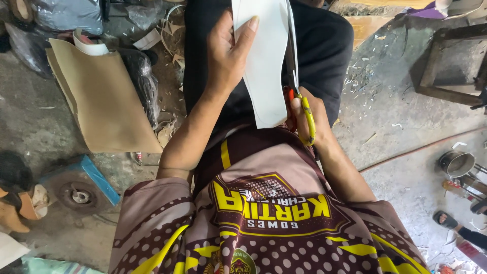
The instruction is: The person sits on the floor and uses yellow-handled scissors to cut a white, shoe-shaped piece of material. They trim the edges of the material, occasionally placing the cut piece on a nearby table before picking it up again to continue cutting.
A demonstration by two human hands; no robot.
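Gripping a white sheet (pixel 266 61) over the lap, the left hand (pixel 228 56) has its fingers closed on its edge; right hand (pixel 307 119) fingers curl through scissors (pixel 299 86) handles — blade tips cut off above.

matt white sheet (pixel 266 66), metal scissors (pixel 294 76), rough concrete floor (pixel 406 127)

white sole-shaped sheet (pixel 266 61) cut off at top edge, scissor tips (pixel 290 30) too
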